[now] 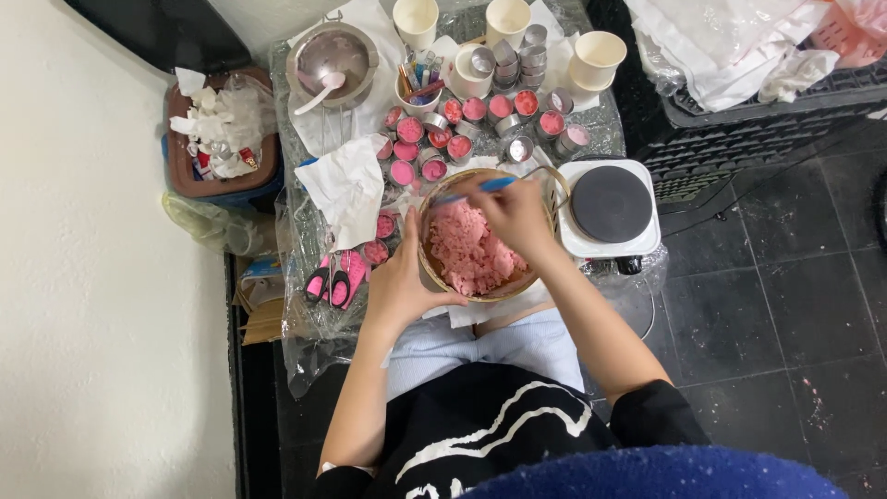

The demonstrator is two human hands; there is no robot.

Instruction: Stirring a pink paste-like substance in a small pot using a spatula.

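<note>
A round brown bowl (pixel 432 270) full of pink crumbly chunks (pixel 467 249) sits on the low table in front of me. My left hand (pixel 399 282) grips the bowl's left rim. My right hand (pixel 516 214) is over the bowl, closed on a blue-handled tool (pixel 471 191) whose end points left across the chunks. Several small metal tins with pink filling (pixel 407 129) stand beyond the bowl.
A white hotplate with a dark round top (pixel 610 205) is right of the bowl. Pink scissors (pixel 333 282) lie at left, white paper (pixel 346 185) above them. A metal pot with a spoon (pixel 331 57), paper cups (pixel 596 57) and a black crate (pixel 739 139) stand farther back.
</note>
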